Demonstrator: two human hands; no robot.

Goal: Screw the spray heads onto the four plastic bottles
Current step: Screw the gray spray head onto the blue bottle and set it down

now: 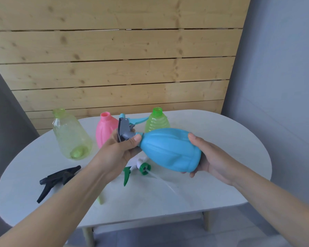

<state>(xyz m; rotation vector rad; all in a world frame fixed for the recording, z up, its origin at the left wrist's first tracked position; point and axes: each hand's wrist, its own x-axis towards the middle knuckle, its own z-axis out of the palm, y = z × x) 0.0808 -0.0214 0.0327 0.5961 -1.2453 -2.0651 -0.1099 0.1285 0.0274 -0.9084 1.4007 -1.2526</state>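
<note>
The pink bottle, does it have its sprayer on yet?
Not yet. The pink bottle stands upright on the table with its neck open and bare, with no spray head on top.

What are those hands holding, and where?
Right hand cups the blue bottle by its base; left hand grips the grey spray head at its neck.

We see a blue bottle [169, 150] held sideways, a grey spray head [124, 130] at its neck; three bottles stand open: yellow [71, 136], pink [103, 130], green [157, 121]. Black [56, 179], green-white [136, 169] and blue [132, 120] spray heads lie loose.
</note>
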